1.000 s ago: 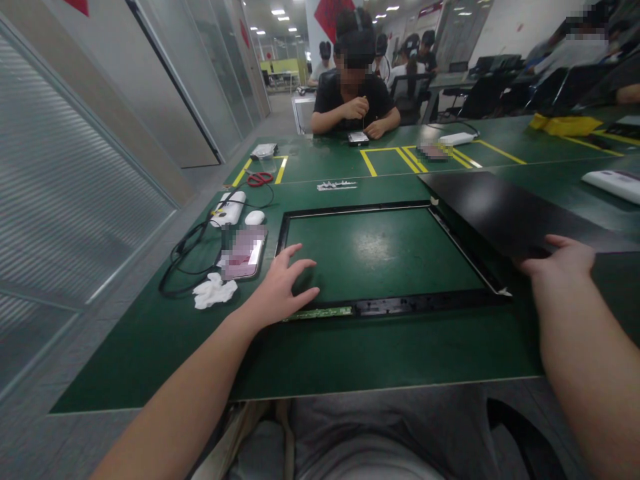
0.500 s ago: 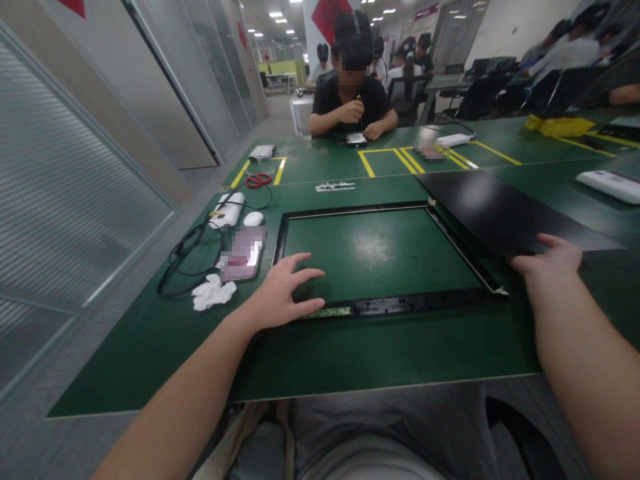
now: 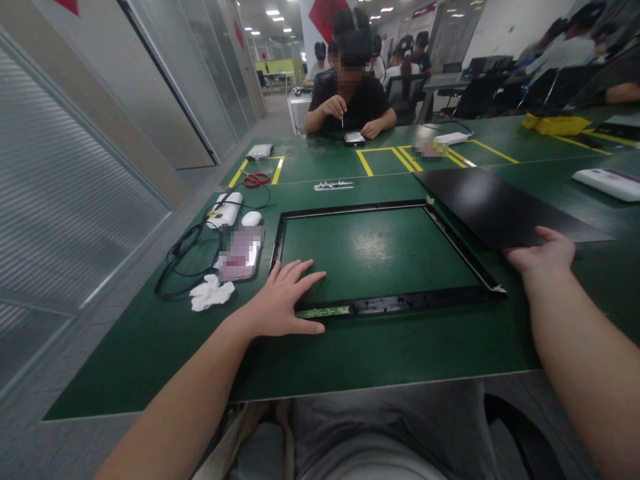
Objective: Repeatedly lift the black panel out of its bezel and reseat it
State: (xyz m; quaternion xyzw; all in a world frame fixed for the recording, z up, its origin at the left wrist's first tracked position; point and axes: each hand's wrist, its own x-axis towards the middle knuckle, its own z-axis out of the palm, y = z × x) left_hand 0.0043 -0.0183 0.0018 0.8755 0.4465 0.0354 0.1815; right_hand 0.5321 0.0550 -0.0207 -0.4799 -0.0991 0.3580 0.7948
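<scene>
From the head camera: laying the left hand [image 3: 283, 300] flat, fingers spread, on the near left corner of the black frame [image 3: 400, 305], itself lying toward the near edge of the green table [image 3: 375, 353]. Clasping the near edge of the black panel [image 3: 495, 207] with the right hand [image 3: 543, 253], thumb on top, just beyond the frame's right side. Also showing a phone [image 3: 241, 253], a crumpled white tissue [image 3: 211, 293] and a black cable [image 3: 175, 260] near the table's left edge.
</scene>
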